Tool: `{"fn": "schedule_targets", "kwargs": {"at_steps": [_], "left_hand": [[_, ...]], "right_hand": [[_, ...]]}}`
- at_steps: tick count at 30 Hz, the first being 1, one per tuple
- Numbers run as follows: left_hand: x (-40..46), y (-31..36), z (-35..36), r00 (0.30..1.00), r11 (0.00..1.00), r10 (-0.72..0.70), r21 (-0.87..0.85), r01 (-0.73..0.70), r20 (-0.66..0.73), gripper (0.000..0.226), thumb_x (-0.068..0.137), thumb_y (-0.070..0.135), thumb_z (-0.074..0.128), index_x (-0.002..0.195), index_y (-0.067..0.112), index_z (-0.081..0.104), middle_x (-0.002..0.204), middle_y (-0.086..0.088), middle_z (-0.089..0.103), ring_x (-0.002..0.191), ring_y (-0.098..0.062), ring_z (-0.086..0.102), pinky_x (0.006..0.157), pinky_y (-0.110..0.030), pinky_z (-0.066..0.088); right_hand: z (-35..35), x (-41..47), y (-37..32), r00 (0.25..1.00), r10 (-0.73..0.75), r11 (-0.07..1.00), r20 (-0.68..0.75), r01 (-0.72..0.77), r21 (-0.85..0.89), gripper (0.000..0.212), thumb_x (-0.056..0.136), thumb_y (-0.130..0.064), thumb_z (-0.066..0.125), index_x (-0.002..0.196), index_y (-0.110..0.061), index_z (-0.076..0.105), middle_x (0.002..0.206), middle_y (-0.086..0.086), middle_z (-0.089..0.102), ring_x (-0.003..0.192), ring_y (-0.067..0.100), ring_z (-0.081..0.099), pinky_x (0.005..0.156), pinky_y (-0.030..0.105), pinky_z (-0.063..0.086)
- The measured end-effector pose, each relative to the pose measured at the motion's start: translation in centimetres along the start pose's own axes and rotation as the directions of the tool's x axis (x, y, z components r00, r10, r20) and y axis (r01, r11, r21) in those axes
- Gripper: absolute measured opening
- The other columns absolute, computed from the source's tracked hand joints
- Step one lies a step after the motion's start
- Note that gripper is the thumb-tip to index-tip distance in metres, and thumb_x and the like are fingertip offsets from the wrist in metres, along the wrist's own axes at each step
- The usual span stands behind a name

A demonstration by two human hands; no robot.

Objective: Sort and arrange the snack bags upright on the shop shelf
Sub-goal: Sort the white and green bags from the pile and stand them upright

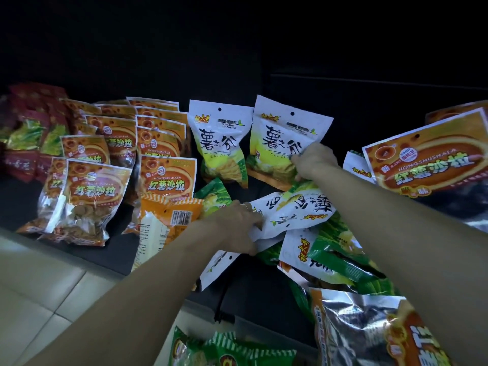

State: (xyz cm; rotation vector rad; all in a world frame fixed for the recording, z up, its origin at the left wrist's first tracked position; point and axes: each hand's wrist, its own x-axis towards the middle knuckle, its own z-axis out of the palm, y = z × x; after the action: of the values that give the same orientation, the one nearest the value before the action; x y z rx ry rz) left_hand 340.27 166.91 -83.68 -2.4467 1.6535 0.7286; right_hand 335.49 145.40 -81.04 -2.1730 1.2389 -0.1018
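On the dark shelf (116, 249) two white-and-yellow snack bags stand upright at the back. My right hand (314, 162) grips the lower part of the right one (287, 128); the left one (219, 133) stands free beside it. My left hand (237, 228) grips another white-and-yellow bag (293, 215) that lies upside down on a loose pile. Rows of orange bags (169, 175) stand upright to the left. Further left are red-and-green bags (23, 138).
A large orange bag (427, 159) leans at the right. An orange bag (163, 220) lies on its face by my left wrist. Green bags (340, 262) and a silver-orange bag (369, 331) lie heaped at the front right. Pale floor tiles (39, 299) show below the shelf edge.
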Motion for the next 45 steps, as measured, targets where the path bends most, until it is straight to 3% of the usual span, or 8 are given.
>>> {"fn": "schedule_targets", "kwargs": {"at_steps": [10,17,22,28,34,38,42,45], "left_hand": [[-0.7,0.0,-3.2,0.956,0.987,-0.128,-0.125,0.098,-0.262,0.009,0.091,0.008,0.051,0.09,0.016,0.047,0.107,-0.009,0.048,0.087,-0.032,0.055,0.074,-0.038,0.047],[-3.8,-0.1,-10.5,0.855,0.916,-0.273,-0.39,0.092,-0.44,0.025,0.09,0.0,0.052,0.106,0.018,0.06,0.084,-0.005,0.056,0.054,-0.013,0.048,0.044,-0.024,0.033],[-6.2,-0.6,-13.5,0.829,0.849,-0.26,-0.527,-0.048,-0.495,0.027,0.091,0.0,0.053,0.105,0.021,0.063,0.07,0.001,0.049,0.037,-0.005,0.036,0.039,-0.018,0.03],[-6.5,-1.4,-13.0,0.709,0.868,-0.237,-0.472,-0.152,-0.664,0.029,0.091,0.01,0.067,0.116,0.022,0.058,0.103,0.011,0.065,0.075,-0.009,0.056,0.064,-0.038,0.053],[-5.6,-3.7,-11.1,0.549,0.848,-0.427,-0.528,-0.032,-0.719,0.058,0.093,0.046,0.067,0.14,0.02,0.044,0.131,-0.004,0.057,0.112,-0.02,0.057,0.085,-0.036,0.049],[-5.2,-4.1,-9.6,0.591,0.618,-0.608,-0.784,-0.068,-0.53,0.064,0.089,0.06,0.067,0.131,0.017,0.045,0.105,0.0,0.063,0.098,-0.015,0.062,0.073,-0.031,0.045],[-4.7,-4.1,-8.1,0.447,0.723,-0.631,-0.69,0.042,-0.634,0.063,0.087,0.053,0.073,0.115,0.005,0.044,0.1,-0.011,0.052,0.092,-0.032,0.055,0.068,-0.037,0.04],[-4.1,-3.0,-8.3,0.554,0.718,-0.576,-0.696,-0.009,-0.601,0.06,0.087,0.06,0.07,0.111,0.011,0.045,0.102,-0.01,0.052,0.09,-0.027,0.053,0.072,-0.038,0.043]], "right_hand": [[-1.1,-0.6,0.6,0.993,-0.097,0.995,-0.068,0.095,-0.032,0.033,0.099,-0.038,0.06,0.097,-0.011,0.041,0.067,0.007,0.035,0.046,0.02,0.036,0.043,0.024,0.027],[-3.3,-5.8,-2.3,0.766,-0.557,0.829,0.32,0.491,0.268,0.064,0.086,0.001,0.065,0.139,-0.031,0.051,0.14,-0.001,0.052,0.127,0.018,0.052,0.09,0.039,0.056],[-2.1,-8.2,-4.3,0.635,-0.672,0.738,0.38,0.538,0.406,0.064,0.082,-0.001,0.072,0.138,-0.027,0.054,0.14,-0.005,0.059,0.129,0.015,0.054,0.104,0.04,0.048],[-1.3,-7.9,-3.2,0.698,-0.641,0.733,0.319,0.433,0.524,0.018,0.093,0.002,0.065,0.11,-0.003,0.068,0.098,0.001,0.074,0.077,-0.002,0.069,0.069,0.016,0.053],[-1.2,-6.7,-2.0,0.826,-0.494,0.751,0.271,0.249,0.612,0.018,0.095,-0.01,0.066,0.112,-0.013,0.07,0.1,0.003,0.073,0.082,0.019,0.068,0.069,0.033,0.051],[-0.6,-6.3,-1.9,0.88,-0.414,0.737,0.232,0.174,0.653,0.017,0.092,-0.013,0.068,0.108,-0.014,0.069,0.112,0.017,0.072,0.09,0.035,0.07,0.072,0.042,0.048],[-0.2,-7.0,-2.4,0.924,-0.366,0.72,0.108,0.208,0.662,0.015,0.092,-0.017,0.069,0.107,-0.018,0.069,0.106,0.005,0.072,0.082,0.019,0.064,0.061,0.026,0.049],[0.1,-7.8,-3.3,0.935,-0.353,0.659,0.032,0.225,0.718,0.015,0.09,-0.021,0.073,0.1,-0.03,0.067,0.105,-0.004,0.073,0.097,0.016,0.069,0.09,0.042,0.058]]}}
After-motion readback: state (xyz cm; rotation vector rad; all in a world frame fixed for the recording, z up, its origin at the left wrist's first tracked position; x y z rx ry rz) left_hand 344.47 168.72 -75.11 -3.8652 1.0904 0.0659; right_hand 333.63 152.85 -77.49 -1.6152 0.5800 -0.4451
